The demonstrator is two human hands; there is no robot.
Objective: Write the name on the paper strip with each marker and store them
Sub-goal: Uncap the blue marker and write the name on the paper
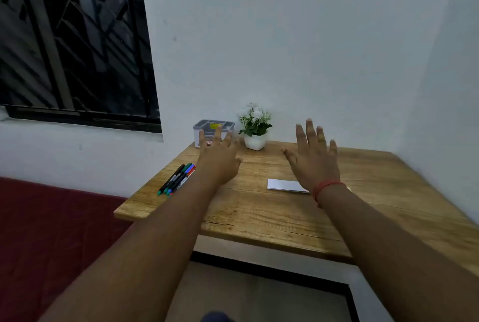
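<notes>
Both hands, left hand [220, 159] and right hand [315, 159], hover spread, empty; markers [177, 179] and paper strip [285, 185] lie untouched, staged for writing.

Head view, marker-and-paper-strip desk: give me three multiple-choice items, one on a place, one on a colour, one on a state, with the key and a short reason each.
1. Where do the markers lie?
A. near the table's left edge
B. inside the organizer
C. on the paper strip

2. What colour is the plant's pot?
A. red
B. white
C. black

3. What is the right hand doing?
A. pinching a marker
B. gripping the paper strip
C. held open, holding nothing

Key: 1 A, they lie bunched on the table by its left edge, apart from the grey organizer. 2 B, the pot is white. 3 C, its fingers are spread above the paper strip, as are the left hand's.
</notes>
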